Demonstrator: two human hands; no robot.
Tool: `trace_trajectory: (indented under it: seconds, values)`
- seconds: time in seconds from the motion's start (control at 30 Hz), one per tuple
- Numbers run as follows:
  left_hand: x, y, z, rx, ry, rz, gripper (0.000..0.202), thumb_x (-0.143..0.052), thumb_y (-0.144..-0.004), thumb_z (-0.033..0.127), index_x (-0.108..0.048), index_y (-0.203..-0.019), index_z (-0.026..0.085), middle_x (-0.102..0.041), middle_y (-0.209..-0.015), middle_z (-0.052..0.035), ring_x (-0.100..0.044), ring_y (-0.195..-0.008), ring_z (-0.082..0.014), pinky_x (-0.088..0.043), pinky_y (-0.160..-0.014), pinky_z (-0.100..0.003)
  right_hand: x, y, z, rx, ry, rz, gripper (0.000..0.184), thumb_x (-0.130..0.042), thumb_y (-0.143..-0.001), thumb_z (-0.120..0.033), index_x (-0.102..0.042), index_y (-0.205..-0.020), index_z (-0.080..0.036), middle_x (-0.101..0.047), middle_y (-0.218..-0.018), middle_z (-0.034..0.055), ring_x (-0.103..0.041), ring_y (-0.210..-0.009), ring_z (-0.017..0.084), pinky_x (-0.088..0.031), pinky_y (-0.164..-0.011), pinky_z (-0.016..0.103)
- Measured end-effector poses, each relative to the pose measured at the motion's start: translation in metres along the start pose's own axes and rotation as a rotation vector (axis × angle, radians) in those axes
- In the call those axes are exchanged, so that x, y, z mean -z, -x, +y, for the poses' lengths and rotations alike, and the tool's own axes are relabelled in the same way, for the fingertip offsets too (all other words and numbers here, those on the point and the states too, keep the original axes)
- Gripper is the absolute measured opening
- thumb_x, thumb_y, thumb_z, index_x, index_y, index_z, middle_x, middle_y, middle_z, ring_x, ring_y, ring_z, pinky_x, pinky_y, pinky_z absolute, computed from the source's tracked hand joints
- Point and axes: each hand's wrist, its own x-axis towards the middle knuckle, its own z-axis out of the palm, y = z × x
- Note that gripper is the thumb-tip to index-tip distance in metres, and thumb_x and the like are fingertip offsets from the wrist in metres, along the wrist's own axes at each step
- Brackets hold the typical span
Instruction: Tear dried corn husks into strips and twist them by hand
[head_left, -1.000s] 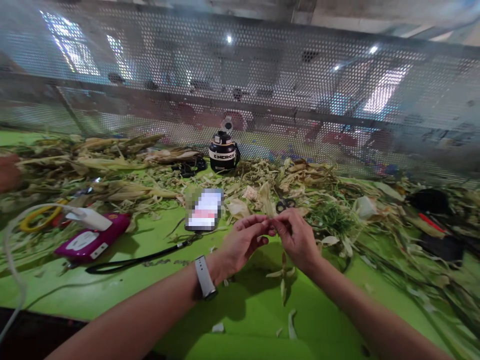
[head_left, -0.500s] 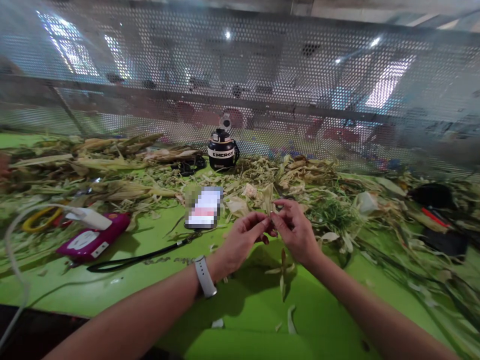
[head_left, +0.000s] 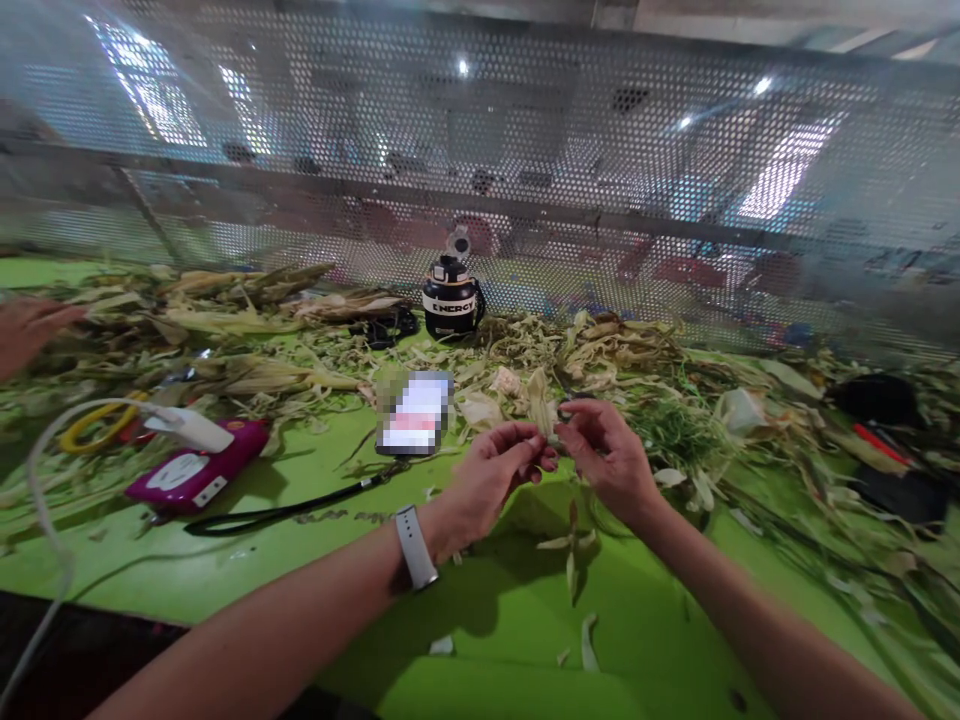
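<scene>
My left hand [head_left: 499, 470], with a pale watch strap [head_left: 415, 548] on the wrist, pinches the base of a pale corn husk strip [head_left: 538, 400] that stands up from its fingertips. Just to the right, my right hand [head_left: 611, 460] has its thumb and fingers curled together, slightly apart from the left. What lies between its fingertips, if anything, is too small to make out. Below both hands, a cross-shaped bit of husk [head_left: 572, 550] lies on the green table [head_left: 510, 620].
Dried husks [head_left: 247, 300] spread across the back. A phone [head_left: 416, 415], a black bottle [head_left: 450, 300], a magenta power block [head_left: 199, 470] with a white plug and cable stand left of centre. Green fibres [head_left: 679, 430] lie right. Another person's hand [head_left: 34, 330] shows at the left edge.
My right hand has moved a little to the right, opening a gap from my left. Another person's hand has come further into view at the left edge. The view has shifted slightly.
</scene>
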Motion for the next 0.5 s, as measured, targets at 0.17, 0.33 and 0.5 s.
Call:
trace_trajectory:
  seconds: [0.17, 0.33, 0.5]
  values:
    - [-0.0008, -0.0002, 0.0051, 0.046, 0.101, 0.029, 0.015, -0.073, -0.066, 0.012, -0.063, -0.076, 0.011, -0.063, -0.066, -0.0012, -0.057, -0.055, -0.006, -0.042, -0.052, -0.015, 0.0061, -0.0036, 0.0003, 0.232, 0.152, -0.052, 0.006, -0.058, -0.085, -0.02, -0.063, -0.087, -0.02, -0.06, -0.073, 0.0019, -0.055, -0.066, 0.014, -0.044, -0.058, 0.025]
    - [-0.0019, 0.0012, 0.0065, 0.088, 0.136, 0.03, 0.009, -0.068, -0.067, 0.008, -0.062, -0.074, 0.01, -0.063, -0.064, -0.0012, -0.053, -0.049, -0.0042, -0.04, -0.048, -0.013, 0.0021, -0.0005, 0.003, 0.315, 0.221, -0.011, 0.008, -0.055, -0.087, -0.021, -0.062, -0.089, -0.022, -0.063, -0.077, 0.0031, -0.059, -0.072, 0.016, -0.048, -0.066, 0.027]
    - [-0.0004, 0.0019, 0.0036, 0.106, 0.139, 0.027, 0.009, -0.067, -0.068, 0.009, -0.062, -0.075, 0.012, -0.063, -0.065, -0.001, -0.055, -0.053, -0.005, -0.043, -0.053, -0.014, -0.0009, 0.0049, 0.0085, 0.312, 0.315, -0.02, 0.013, -0.049, -0.091, -0.028, -0.061, -0.092, -0.022, -0.063, -0.081, 0.0041, -0.06, -0.074, 0.015, -0.048, -0.067, 0.026]
